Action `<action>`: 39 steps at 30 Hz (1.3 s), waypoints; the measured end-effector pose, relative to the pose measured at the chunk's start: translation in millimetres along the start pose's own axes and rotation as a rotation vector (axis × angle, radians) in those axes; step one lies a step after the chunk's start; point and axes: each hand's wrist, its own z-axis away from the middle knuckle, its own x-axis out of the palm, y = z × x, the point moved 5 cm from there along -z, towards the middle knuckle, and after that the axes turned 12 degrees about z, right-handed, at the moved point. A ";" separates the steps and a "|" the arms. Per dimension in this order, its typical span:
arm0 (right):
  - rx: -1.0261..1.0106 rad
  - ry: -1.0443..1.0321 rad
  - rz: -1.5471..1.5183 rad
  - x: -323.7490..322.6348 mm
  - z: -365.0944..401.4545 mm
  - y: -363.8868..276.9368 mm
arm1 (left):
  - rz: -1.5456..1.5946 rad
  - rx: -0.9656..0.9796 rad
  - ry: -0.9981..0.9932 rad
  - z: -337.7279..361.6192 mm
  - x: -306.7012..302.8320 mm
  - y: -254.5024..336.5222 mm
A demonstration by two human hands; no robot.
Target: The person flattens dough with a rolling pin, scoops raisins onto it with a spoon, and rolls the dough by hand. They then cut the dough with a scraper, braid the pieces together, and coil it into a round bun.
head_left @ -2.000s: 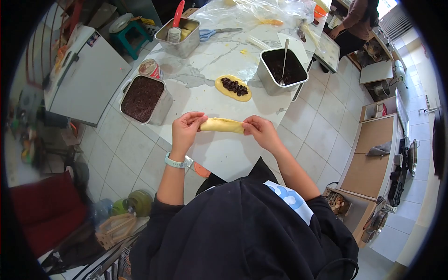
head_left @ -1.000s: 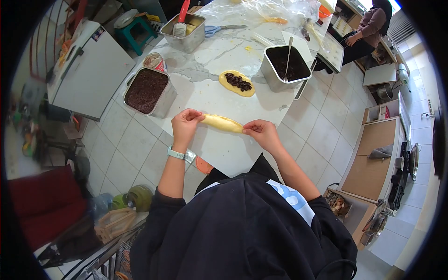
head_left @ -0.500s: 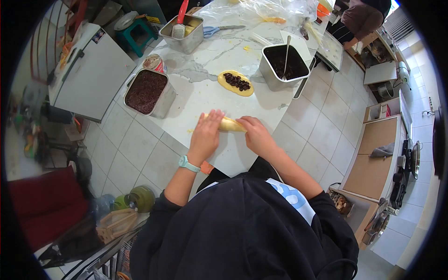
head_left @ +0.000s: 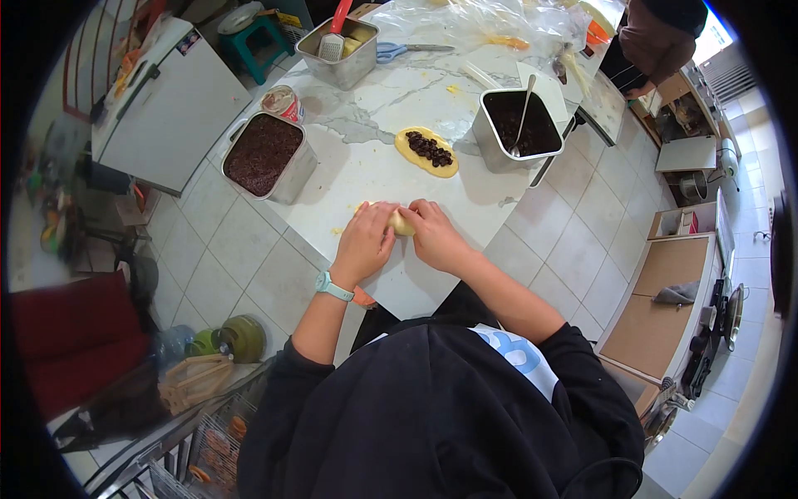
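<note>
A rolled piece of pale yellow dough (head_left: 402,224) lies at the near part of the table, mostly covered by my fingers. My left hand (head_left: 366,239), with a light teal watch on the wrist, curls over its left side. Closed on the right end is my right hand (head_left: 438,239), thumb and fingers pressed to the dough. Just beyond lies a flat oval of dough (head_left: 411,160) topped with dark chocolate-like pieces. A metal tin (head_left: 519,155) of dark filling with a spoon (head_left: 524,116) stands to the right. Another tin (head_left: 293,176), filled with dark brown sprinkles, stands at the left.
Farther back are an opened can (head_left: 283,103), a tin (head_left: 347,70) holding a red-handled grater (head_left: 332,43), blue-handled scissors (head_left: 391,51) and clear plastic bags (head_left: 474,23). Another person (head_left: 657,41) stands at the far right. The table's near corner (head_left: 407,309) points toward me.
My right hand has moved left, closer to my left hand. Less of the dough roll shows between them, and its visible part is shorter. The whole view has shifted slightly.
</note>
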 end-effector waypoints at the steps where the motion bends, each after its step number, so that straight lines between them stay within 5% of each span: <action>1: 0.000 -0.007 -0.004 -1.8 -0.8 -0.1 | -0.081 -0.003 -0.060 -1.5 2.1 -0.5; 5: 0.076 0.041 -0.023 -20.7 0.4 0.0 | -0.334 0.135 0.006 -2.6 -0.1 17.2; 13: 0.167 -0.076 -0.158 -27.6 45.8 16.9 | -0.401 0.043 -0.108 -2.0 9.8 16.1; 15: 0.215 0.038 -0.133 -39.4 32.5 38.7 | -0.482 0.093 -0.084 -21.4 0.8 17.4; 17: 0.280 0.204 -0.111 -57.2 4.0 67.2 | -0.100 0.064 0.038 -69.2 -23.0 0.8; 22: 0.370 0.360 -0.118 -47.1 -53.3 115.3 | 0.131 0.027 0.122 -165.1 -18.0 -31.3; 25: 0.454 0.290 -0.079 -42.6 -74.7 128.0 | 0.081 -0.019 -0.046 -203.4 -3.5 -45.9; 27: 0.520 0.045 -0.129 -36.9 -86.5 131.7 | -0.044 -0.102 -0.401 -214.3 16.1 -57.7; 31: 0.535 -0.050 -0.095 -36.6 -92.4 136.4 | -0.110 -0.013 -0.484 -218.7 16.7 -53.7; 36: 0.604 0.107 -0.239 -31.7 -89.2 141.9 | 0.326 -0.268 -0.527 -218.4 18.4 -67.5; 39: 0.644 0.067 -0.468 -40.9 -92.7 134.5 | 0.217 -0.160 -0.554 -224.7 15.0 -56.6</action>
